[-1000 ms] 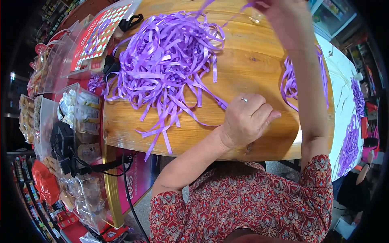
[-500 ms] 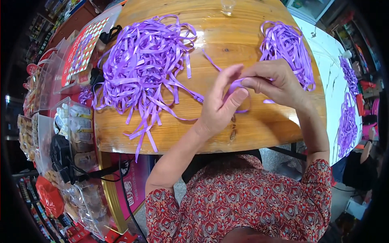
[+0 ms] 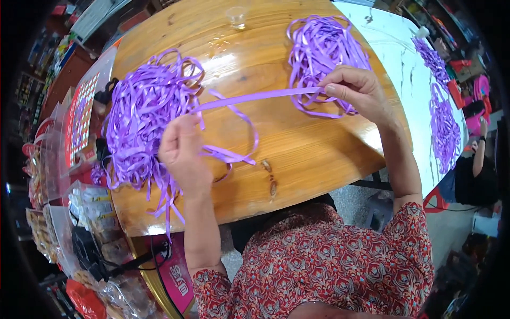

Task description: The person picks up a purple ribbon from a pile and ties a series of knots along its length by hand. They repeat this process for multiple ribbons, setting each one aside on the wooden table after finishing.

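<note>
A purple ribbon (image 3: 255, 98) is stretched taut above the wooden table between my two hands. My left hand (image 3: 185, 146) is closed on its left part, beside a big tangled pile of purple ribbons (image 3: 141, 122). Between thumb and fingers, my right hand (image 3: 355, 93) pinches the other end, in front of a second purple ribbon pile (image 3: 324, 45). A loose ribbon length (image 3: 254, 133) curls down below the taut stretch. More strands (image 3: 228, 154) lie on the table just right of my left hand.
A small clear cup (image 3: 237, 18) stands at the table's (image 3: 297, 159) far side. Clear boxes of packaged goods (image 3: 98, 207) line the left edge. On a white marbled table (image 3: 388, 48) at right lie more purple ribbons (image 3: 444, 127). Another person (image 3: 473, 175) is at far right.
My hands have moved apart from close together, the left one going left toward the large pile. The ribbon between them is now drawn out straight. The whole view has also shifted.
</note>
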`<state>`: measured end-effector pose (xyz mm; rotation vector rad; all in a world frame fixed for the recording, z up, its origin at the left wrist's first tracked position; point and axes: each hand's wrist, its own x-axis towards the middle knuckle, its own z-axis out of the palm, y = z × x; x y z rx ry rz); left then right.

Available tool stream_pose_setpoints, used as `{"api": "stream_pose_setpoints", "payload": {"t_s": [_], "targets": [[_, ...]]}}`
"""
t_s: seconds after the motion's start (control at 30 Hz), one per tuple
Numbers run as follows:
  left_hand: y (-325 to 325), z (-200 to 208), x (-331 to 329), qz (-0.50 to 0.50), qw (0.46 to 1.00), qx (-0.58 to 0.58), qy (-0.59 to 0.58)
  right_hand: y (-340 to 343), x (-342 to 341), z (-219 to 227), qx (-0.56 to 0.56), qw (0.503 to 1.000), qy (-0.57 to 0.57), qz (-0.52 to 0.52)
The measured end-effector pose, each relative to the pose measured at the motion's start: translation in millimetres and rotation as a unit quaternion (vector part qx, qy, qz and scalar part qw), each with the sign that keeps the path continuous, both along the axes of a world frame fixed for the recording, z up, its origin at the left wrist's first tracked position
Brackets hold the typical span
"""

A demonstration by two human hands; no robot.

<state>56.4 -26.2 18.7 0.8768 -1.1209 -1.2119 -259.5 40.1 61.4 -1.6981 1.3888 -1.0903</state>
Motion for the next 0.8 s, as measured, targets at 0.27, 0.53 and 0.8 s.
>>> {"api": "stream_pose_setpoints", "payload": {"t_s": [0.27, 0.53, 0.8], "targets": [[-9.0, 1.7, 14.1, 0.145, 0.973, -0.083, -0.162, -3.1, 1.1, -8.5, -0.001, 0.995, -0.099, 0.014], [-2.3, 24.5, -15.3, 0.278, 0.819, -0.294, -0.407, -1.8, 7.7, 0.5, 0.01, 0.995, -0.09, 0.042], [21.2, 22.5, -85.0, -0.105, 0.974, -0.172, -0.109, 2.4, 39.8, 11.3, -0.182, 0.979, 0.075, 0.042]]}}
